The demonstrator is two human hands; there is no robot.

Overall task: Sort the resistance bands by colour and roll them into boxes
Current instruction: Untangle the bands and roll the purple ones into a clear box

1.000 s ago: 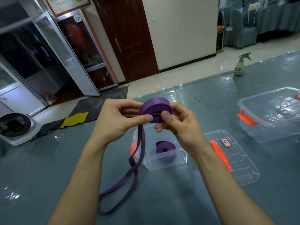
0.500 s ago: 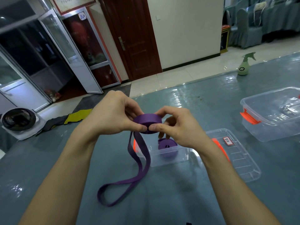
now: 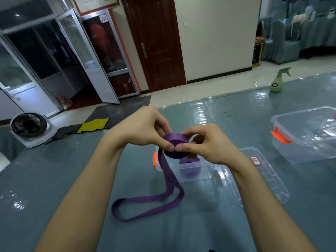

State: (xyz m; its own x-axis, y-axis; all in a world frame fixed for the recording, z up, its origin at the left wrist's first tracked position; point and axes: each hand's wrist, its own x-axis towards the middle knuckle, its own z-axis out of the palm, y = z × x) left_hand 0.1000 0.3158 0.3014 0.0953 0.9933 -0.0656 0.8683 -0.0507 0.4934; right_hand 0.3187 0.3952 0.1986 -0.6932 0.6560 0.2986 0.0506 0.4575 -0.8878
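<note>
Both my hands pinch a partly rolled purple resistance band [image 3: 175,140] just above a small clear box [image 3: 192,171]. My left hand [image 3: 145,130] grips the roll's left side and my right hand [image 3: 209,142] grips its right side, thumbs meeting at the front. The band's loose tail [image 3: 151,202] hangs from the roll and lies in a loop on the table in front of the box. Inside the box sits another rolled purple band [image 3: 190,164], partly hidden by my fingers. The box has an orange latch [image 3: 154,159] on its left end.
The box's clear lid [image 3: 263,179] with a red label lies just right of it. A larger clear box [image 3: 307,135] with an orange latch stands at the right. A green spray bottle [image 3: 278,80] sits at the far table edge. A fan [image 3: 29,126] stands on the floor at left.
The roll has come down and tipped flat, closer to the box. More of the tail now lies on the table in a wider loop.
</note>
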